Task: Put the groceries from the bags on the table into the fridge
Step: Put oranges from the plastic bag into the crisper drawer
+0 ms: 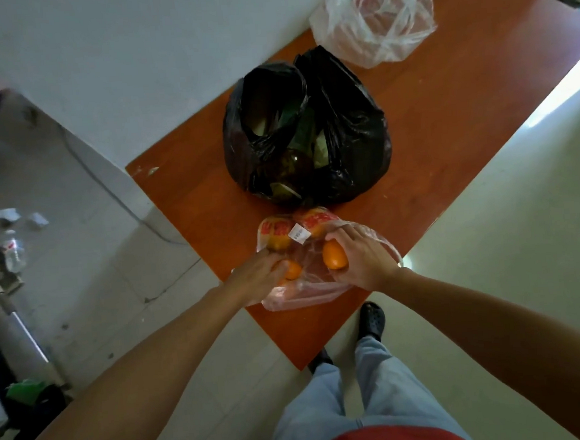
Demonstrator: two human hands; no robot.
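A clear plastic bag (307, 292) of oranges lies at the near corner of the brown table (446, 112). My left hand (259, 271) is closed over one orange (291, 270) inside the bag. My right hand (361, 257) grips another orange (334, 258) at the bag's right side. Two more oranges (277, 236) with red print over them sit at the bag's far end. Behind it stands an open black bag (309, 129) with green items inside. An empty-looking clear bag (375, 18) lies at the table's far end.
The table's left side runs along a white wall (133, 59). A cable (115, 197) hangs down to the tiled floor, where bottles and clutter (9, 253) lie at left. My legs and dark shoes (371, 320) stand at the table's near corner.
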